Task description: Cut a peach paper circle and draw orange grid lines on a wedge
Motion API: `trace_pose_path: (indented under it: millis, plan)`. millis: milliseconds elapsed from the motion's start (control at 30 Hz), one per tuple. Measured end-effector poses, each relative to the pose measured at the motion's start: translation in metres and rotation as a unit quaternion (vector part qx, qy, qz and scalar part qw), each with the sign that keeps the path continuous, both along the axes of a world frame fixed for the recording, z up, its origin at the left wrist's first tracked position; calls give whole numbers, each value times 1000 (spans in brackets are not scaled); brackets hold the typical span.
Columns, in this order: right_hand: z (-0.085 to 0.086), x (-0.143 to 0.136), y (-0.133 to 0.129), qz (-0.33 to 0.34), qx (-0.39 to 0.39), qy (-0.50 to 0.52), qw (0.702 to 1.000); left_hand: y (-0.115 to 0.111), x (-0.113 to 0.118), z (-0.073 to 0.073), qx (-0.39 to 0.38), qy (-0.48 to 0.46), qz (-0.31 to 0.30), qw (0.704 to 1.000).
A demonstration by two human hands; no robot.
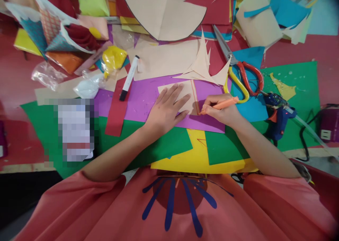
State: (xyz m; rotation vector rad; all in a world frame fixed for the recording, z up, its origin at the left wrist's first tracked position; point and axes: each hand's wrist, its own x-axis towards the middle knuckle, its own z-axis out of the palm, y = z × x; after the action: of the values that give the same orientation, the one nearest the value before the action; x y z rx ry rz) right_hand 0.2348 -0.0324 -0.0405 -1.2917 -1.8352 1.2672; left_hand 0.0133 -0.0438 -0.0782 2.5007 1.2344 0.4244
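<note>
Card [188,89] partly under left hand [167,107], orange marker [224,103] perhaps against it.

Place: a craft worktable; home or classroom, I cannot tell.
Surface: red tabletop [325,53] under flat green paper sheets [304,78].
Cutting: steel scissors with red and yellow handles [233,59], near pointed cream paper scraps [202,64].
Gluing: blue plastic glue gun [282,122] with a clear stick [308,127].
Marking: the slim orange pen [225,103] I hold.
</note>
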Motion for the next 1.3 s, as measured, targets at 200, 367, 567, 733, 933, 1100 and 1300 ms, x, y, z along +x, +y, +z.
trace_pose_path:
  millis: [200,367,567,733,933,1100,1300]
  plan:
    - [-1,0,1,-5,-9,23,1000,0,0,-2,15,-3,-2,1000]
    - [-6,2,4,-72,-31,147,986,0,-1,-1,24,-4,-5,1000]
    - [-11,2,4,-121,-18,172,978,-6,4,9,82,2,-75,994]
    - [-13,4,2,-115,15,124,985,-16,10,16,101,5,-118,988]
    - [-11,2,2,-131,50,41,989,-17,10,17,97,0,-119,988]
    - [-8,0,5,-115,44,30,992,-17,11,17,92,-4,-113,989]
    - [-8,0,4,-114,47,10,992,-17,11,18,100,-2,-114,988]
